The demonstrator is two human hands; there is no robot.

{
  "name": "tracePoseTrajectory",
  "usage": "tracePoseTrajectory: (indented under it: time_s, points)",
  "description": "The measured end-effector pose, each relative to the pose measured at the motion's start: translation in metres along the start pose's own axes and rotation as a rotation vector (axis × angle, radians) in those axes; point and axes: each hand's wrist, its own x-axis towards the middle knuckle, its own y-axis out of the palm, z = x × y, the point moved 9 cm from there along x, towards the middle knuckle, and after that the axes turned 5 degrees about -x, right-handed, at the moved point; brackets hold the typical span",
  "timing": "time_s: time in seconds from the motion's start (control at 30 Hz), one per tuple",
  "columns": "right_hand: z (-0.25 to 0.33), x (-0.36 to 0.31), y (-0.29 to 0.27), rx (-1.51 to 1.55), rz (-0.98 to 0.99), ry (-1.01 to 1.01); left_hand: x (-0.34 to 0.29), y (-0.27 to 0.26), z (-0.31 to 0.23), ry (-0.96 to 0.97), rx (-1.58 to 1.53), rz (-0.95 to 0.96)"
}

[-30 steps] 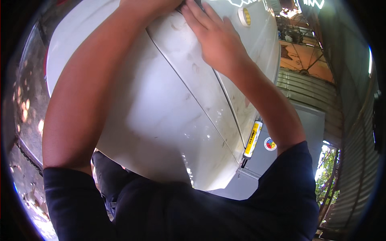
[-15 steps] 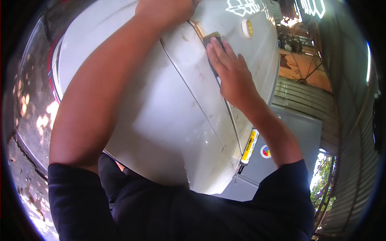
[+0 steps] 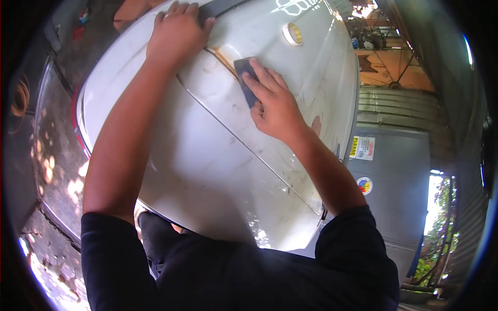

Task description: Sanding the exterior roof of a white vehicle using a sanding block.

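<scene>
A white vehicle panel (image 3: 207, 155) with thin seams curves out in front of me. My right hand (image 3: 277, 103) presses a dark grey piece of sandpaper (image 3: 245, 78) against it, fingers along one edge and thumb near its lower end. Just left of the sandpaper, a brownish worn strip (image 3: 223, 56) runs along a seam. Farther up and to the left, my left hand (image 3: 176, 36) lies on the panel beside a dark band (image 3: 223, 6), thumb apart and nothing visible in its grasp. A roll of tape (image 3: 292, 34), white outside and yellow within, rests on the panel beyond my right hand.
To the right stands a grey cabinet-like surface (image 3: 394, 171) with a label and a round sticker. Behind it are a ribbed metal panel (image 3: 394, 106) and an orange surface (image 3: 397, 72). Sunlit ground (image 3: 57, 155) and a coiled cable (image 3: 21, 101) lie at the left.
The view has shifted, bringing my whole left hand into sight. My right hand and the sandpaper have turned, and more of the sandpaper shows, with the thumb now visible at its lower end.
</scene>
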Motion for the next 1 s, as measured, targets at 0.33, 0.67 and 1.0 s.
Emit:
tracePoseTrajectory:
  time_s: [0.33, 0.67, 1.0]
  points:
    - [-0.079, -0.115, 0.028, 1.248, -0.984, 0.659, -0.050, 0.010, -0.074, 0.217, 0.218, 0.273]
    - [-0.143, -0.175, 0.078, 2.063, -1.447, 0.765, -0.094, 0.086, -0.227, 0.119, 0.281, 0.462]
    - [-0.146, -0.192, 0.061, 2.194, -1.528, 0.849, -0.106, 0.031, -0.195, 0.248, 0.164, 0.348]
